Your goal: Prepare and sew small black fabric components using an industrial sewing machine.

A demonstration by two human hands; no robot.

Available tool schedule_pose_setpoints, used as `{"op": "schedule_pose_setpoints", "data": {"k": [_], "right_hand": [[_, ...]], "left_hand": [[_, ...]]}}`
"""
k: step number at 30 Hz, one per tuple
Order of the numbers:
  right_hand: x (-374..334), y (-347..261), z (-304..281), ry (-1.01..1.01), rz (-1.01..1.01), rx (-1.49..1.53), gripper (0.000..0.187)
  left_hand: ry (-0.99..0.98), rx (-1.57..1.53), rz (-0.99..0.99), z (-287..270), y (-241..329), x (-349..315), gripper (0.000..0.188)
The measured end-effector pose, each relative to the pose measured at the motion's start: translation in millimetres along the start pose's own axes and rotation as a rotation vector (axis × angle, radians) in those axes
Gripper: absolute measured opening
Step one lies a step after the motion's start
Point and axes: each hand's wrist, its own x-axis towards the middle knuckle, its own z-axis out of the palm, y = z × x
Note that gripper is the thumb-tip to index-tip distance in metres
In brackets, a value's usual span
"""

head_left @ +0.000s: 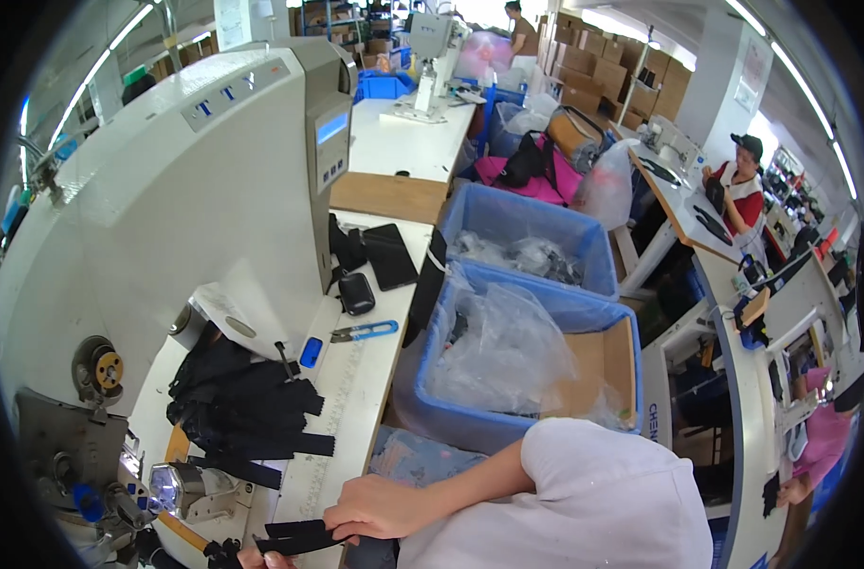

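Right hand [375, 507]'s got a black strip [304, 538] pinched in its fingers, sticking out just left of it. Left hand [267, 559] is right at the strip's other end, mostly cropped, so can't tell its grip. Black pile [247, 398] up-left of the right hand, blue snips [366, 331] farther above it.

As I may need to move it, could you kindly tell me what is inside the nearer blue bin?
The nearer blue bin holds crumpled clear plastic, with brown cardboard showing toward its right side. Whatever lies beneath the plastic is covered, so I cannot tell.
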Motion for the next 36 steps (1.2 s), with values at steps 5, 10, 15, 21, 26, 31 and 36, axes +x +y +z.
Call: {"op": "schedule_pose_setpoints", "data": {"k": [5, 10, 15, 21, 26, 31, 36], "right_hand": [[10.0, 8.3, 5.7, -0.056, 0.091, 0.303, 0.018], [23.2, 2.8, 10.4, 0.011, 0.251, 0.270, 0.021], [5.8, 31.9, 6.8, 0.039, 0.347, 0.237, 0.021], [-1.2, 33.4, 15.0, 0.072, 0.485, 0.319, 0.018], [3.4, 35.8, 19.2, 0.005, 0.456, 0.355, 0.017], [4.9, 29.6, 24.8, -0.083, 0.371, 0.150, 0.020], [6.8, 25.3, 31.1, -0.082, 0.328, 0.302, 0.020]], "left_hand": [[-0.035, 0.368, 0.108, 12.3, -1.1, -4.7, 0.028], [-0.178, 0.846, 0.404, -9.4, -18.3, 3.4, 0.029], [-0.007, 1.137, 0.250, -12.2, -52.8, 1.7, 0.029], [0.048, 0.927, 0.230, -20.4, -56.6, 24.0, 0.026], [0.086, 1.003, 0.185, -24.8, -54.8, 30.4, 0.031], [0.019, 0.703, 0.151, -54.2, -91.0, 26.1, 0.029], [0.086, 1.143, 0.275, -45.1, -70.7, 26.5, 0.026]]}}
